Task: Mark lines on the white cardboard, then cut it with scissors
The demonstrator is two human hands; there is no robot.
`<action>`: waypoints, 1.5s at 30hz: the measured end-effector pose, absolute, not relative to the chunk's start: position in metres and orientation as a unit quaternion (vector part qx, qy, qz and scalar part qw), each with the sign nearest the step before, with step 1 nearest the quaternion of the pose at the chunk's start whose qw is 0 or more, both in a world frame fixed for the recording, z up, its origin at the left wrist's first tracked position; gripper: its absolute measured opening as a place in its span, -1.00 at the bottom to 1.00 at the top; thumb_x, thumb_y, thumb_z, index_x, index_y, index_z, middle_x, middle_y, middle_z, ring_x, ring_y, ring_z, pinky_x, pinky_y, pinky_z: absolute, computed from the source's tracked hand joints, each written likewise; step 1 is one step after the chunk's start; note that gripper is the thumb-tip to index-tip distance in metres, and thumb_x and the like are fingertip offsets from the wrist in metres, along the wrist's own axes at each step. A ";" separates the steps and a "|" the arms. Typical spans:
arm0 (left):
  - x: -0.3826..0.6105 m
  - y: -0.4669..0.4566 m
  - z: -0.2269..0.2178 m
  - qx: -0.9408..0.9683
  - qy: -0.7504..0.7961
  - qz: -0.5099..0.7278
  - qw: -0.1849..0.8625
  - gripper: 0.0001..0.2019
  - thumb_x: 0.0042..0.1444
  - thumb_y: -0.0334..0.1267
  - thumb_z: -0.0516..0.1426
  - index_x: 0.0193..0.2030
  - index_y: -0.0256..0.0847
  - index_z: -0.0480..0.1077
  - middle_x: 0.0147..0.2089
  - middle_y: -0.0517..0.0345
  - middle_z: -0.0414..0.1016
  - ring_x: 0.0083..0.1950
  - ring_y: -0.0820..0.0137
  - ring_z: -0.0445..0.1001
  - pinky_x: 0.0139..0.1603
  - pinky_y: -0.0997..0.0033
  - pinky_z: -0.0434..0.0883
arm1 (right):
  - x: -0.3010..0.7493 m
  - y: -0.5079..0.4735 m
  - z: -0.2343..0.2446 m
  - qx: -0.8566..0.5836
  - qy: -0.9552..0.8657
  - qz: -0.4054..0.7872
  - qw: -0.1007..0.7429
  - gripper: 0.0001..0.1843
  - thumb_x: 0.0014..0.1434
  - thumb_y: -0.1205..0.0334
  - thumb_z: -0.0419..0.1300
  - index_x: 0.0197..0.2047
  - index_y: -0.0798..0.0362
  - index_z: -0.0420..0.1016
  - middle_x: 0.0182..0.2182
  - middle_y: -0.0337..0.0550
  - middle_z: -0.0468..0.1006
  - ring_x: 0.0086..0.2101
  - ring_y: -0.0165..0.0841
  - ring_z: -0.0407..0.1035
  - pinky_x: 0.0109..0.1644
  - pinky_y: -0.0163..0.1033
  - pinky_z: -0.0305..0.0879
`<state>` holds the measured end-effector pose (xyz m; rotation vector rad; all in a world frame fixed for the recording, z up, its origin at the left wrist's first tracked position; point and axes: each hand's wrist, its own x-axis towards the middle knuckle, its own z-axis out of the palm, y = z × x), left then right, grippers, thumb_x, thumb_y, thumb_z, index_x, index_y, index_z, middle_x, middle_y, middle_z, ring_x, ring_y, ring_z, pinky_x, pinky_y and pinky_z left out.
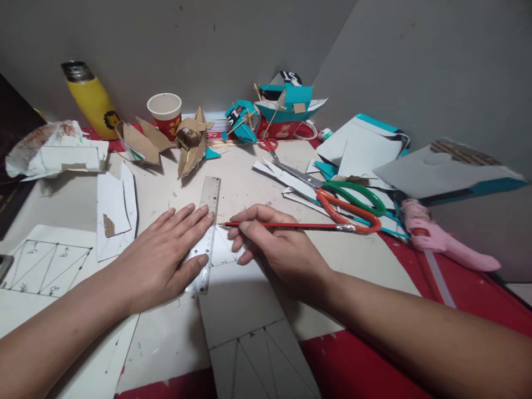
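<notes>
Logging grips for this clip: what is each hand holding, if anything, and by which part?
The right hand holds a pencil near its pointed end, between thumb and fingers. The left hand grips nothing; it rests flat, partly over a ruler.

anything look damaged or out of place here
Yes: the cardboard piece at far right has its pale surface partly torn away, baring brown ridges. The white cutout left of the ruler has a ragged brown patch too.

A small craft corner is indicated by cardboard models (192,145), scissors (324,200) and a glue gun (436,241) spread on a worktop (344,368) bounded by grey walls (233,44).
</notes>
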<state>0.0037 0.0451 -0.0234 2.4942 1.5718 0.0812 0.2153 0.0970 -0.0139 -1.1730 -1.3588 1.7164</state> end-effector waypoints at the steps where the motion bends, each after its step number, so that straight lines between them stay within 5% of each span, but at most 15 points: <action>1: 0.004 0.045 -0.023 0.842 0.531 0.025 0.095 -0.37 0.36 0.04 -0.13 0.50 -0.04 -0.19 0.53 0.18 -0.18 0.51 0.14 -0.16 0.45 -0.02 -0.05 | 0.215 0.097 -0.014 -0.447 -0.517 0.654 0.323 -0.91 0.13 0.26 0.19 -0.28 0.08 0.44 -0.42 -0.16 0.54 -0.43 -0.40 0.43 -0.47 -0.35 0.45; 45: 0.005 0.045 -0.016 0.839 0.537 0.003 0.091 -0.35 0.36 0.09 -0.15 0.49 -0.11 -0.14 0.53 0.13 -0.15 0.52 0.17 -0.15 0.45 -0.09 -0.03 | 0.215 0.098 -0.022 -0.436 -0.563 0.638 0.294 -0.95 0.18 0.26 0.17 -0.28 0.04 0.44 -0.44 -0.23 0.53 -0.51 -0.50 0.38 -0.51 -0.43 0.41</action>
